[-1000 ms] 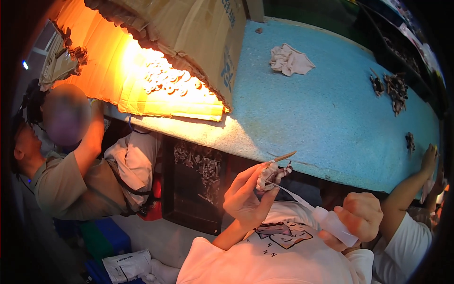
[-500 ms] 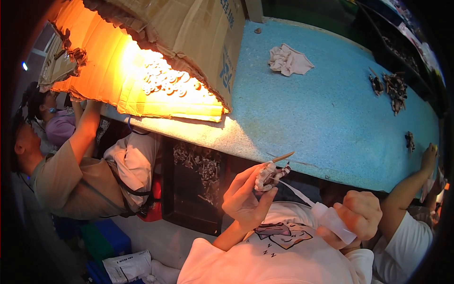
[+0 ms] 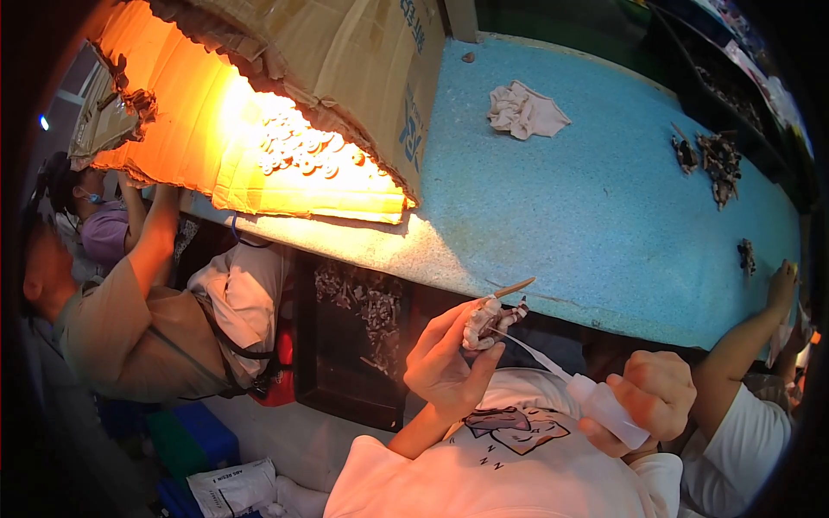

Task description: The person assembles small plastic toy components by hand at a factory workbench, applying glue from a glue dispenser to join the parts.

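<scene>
My left hand (image 3: 449, 363) pinches a small figure-like piece (image 3: 480, 326), pale with dark and banded parts. A thin brown pointed stick (image 3: 515, 288) juts from the piece toward the upper right. In my closed right hand (image 3: 656, 393) is a white squeeze bottle (image 3: 609, 411) with a long thin nozzle (image 3: 540, 358). The nozzle slants up and left, its tip at the lower side of the piece; whether it touches, I cannot tell. Both hands are in front of my white shirt, off the near edge of the blue table (image 3: 553, 216).
A torn cardboard box (image 3: 363, 69), brightly lit inside, holds several small round pieces (image 3: 302, 147). A crumpled white cloth (image 3: 527, 110) and dark clusters of parts (image 3: 719, 168) lie on the table. Left of me stand a black tray of parts (image 3: 350, 380) and a co-worker (image 3: 138, 319); another person's arm (image 3: 751, 337) rests at right.
The nozzle tip has shifted slightly left and down against the piece. My hands otherwise hold nearly the same place. The co-worker at left has moved their head a little.
</scene>
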The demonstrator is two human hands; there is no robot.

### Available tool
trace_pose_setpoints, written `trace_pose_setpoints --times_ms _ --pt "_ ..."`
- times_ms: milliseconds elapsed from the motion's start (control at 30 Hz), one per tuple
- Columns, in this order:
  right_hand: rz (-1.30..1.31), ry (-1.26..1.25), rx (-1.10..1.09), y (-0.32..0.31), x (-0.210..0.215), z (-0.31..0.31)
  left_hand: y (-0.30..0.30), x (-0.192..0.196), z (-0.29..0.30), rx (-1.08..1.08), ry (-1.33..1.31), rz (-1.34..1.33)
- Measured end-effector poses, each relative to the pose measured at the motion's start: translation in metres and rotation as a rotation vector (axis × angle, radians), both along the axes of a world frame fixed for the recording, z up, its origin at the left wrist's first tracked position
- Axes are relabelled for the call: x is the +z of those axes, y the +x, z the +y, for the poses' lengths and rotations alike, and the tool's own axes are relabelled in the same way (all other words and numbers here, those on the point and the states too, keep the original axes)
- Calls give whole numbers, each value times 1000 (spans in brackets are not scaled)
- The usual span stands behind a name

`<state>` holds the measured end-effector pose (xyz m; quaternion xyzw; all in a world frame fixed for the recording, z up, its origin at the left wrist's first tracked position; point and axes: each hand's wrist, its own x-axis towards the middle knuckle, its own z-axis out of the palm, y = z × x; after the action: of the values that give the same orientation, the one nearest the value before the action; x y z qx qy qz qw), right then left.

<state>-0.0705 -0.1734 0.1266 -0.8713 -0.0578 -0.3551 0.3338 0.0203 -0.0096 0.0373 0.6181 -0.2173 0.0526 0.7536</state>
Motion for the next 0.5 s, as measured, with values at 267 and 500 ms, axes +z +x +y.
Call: trace_pose_setpoints --times_ms 267,500 --pt "5 149 -95 -26 -25 -5 0 -1 1 -45 -61 18" --pt "65 1147 13 8 -39 -38 6 3 6 -100 -122 190"
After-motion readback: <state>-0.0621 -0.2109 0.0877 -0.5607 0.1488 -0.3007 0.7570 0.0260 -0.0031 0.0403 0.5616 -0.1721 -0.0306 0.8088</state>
